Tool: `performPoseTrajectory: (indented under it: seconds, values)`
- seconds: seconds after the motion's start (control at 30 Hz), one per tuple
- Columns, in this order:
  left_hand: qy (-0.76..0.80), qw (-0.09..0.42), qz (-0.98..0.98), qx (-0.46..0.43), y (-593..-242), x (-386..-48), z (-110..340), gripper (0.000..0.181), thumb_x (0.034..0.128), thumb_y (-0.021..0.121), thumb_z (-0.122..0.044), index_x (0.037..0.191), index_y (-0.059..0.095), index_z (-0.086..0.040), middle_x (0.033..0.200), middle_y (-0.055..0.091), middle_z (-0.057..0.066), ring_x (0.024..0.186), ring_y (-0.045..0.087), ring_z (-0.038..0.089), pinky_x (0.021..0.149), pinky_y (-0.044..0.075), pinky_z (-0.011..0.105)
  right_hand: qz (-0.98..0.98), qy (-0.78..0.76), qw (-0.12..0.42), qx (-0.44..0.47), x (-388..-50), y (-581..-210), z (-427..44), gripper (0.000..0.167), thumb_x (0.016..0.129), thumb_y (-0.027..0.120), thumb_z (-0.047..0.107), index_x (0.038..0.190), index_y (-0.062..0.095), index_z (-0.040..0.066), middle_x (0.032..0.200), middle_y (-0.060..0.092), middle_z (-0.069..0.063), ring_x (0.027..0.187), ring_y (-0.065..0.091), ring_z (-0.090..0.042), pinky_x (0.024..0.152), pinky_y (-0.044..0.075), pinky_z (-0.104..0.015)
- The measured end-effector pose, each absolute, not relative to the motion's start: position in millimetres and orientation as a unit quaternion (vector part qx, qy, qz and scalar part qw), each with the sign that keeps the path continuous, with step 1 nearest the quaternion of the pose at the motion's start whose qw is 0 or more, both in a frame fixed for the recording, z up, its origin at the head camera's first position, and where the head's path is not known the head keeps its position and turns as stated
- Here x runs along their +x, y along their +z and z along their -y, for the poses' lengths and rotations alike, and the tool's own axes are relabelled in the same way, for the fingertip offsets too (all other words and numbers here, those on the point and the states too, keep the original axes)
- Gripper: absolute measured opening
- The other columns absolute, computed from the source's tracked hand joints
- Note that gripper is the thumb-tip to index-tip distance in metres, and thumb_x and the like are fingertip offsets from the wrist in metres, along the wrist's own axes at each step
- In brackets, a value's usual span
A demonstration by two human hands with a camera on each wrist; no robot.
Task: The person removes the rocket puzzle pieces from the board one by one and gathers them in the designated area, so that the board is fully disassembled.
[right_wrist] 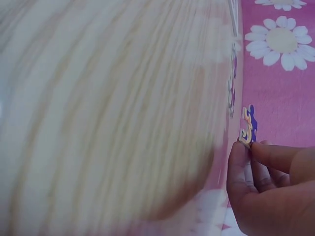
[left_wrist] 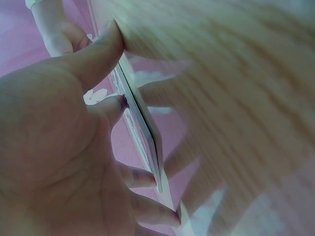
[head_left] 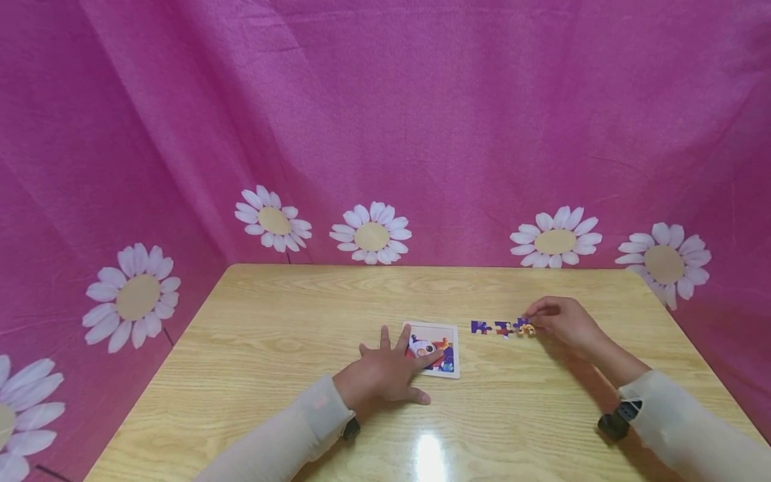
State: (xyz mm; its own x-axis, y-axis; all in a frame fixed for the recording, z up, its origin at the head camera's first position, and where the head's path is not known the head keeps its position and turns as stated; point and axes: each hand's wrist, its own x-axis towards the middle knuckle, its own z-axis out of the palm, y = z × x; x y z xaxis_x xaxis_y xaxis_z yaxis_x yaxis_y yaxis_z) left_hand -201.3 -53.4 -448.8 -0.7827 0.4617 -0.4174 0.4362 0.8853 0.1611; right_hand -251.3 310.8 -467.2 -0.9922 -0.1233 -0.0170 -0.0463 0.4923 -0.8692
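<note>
My left hand (head_left: 391,371) is spread with straight fingers over a small framed jigsaw puzzle (head_left: 456,355), its fingertips on the picture and frame. Seen from the left wrist, the thin puzzle board (left_wrist: 142,132) lies edge-on under those fingers. To the right, my right hand (head_left: 566,321) pinches a purple and yellow puzzle piece (right_wrist: 249,125) between thumb and forefinger, just off the table. Loose puzzle pieces (head_left: 480,327) lie in a short row between the board and that hand. Part of the puzzle picture is hidden under the left fingers.
A light wooden table (head_left: 289,314) carries everything. Behind it and along its sides hangs a pink curtain (head_left: 458,134) printed with white daisies. A glare spot shows near the table's front.
</note>
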Motion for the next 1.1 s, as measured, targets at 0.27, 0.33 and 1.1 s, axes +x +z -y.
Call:
performPoseTrajectory:
  seconds: [0.27,0.33,1.1]
  values:
    - [0.028,0.223,-0.944,0.241,-448.5,-200.2,54.5,0.082,0.0844,0.065,-0.073,0.154,0.022,-0.064,0.174,0.005,0.013,0.152,0.007,0.058,0.103,0.025,0.085,-0.862,-0.503,0.045,-0.030,-251.0,-473.0,-321.9,0.016,0.096,0.064,-0.006,0.108,0.066,-0.017,0.106,0.073,-0.026,0.083,0.067,-0.005,0.073,0.060,-0.026]
    - [0.028,0.224,-0.944,0.240,-447.9,-200.2,54.5,0.083,0.0845,0.066,-0.072,0.154,0.022,-0.064,0.174,0.005,0.013,0.152,0.007,0.058,0.103,0.025,0.085,-0.864,-0.500,0.045,-0.024,-251.3,-474.1,-323.1,0.016,0.096,0.065,-0.006,0.108,0.066,-0.016,0.105,0.073,-0.026,0.082,0.067,-0.005,0.073,0.060,-0.026]
    - [0.019,0.231,-0.944,0.236,-449.0,-202.9,52.4,0.084,0.0848,0.066,-0.072,0.155,0.020,-0.064,0.174,0.004,0.013,0.153,0.005,0.058,0.101,0.025,0.086,-0.921,-0.388,-0.002,-0.021,-254.0,-473.4,-323.8,0.008,0.092,0.074,0.003,0.096,0.073,-0.004,0.089,0.075,-0.011,0.075,0.059,-0.013,0.059,0.046,-0.024]
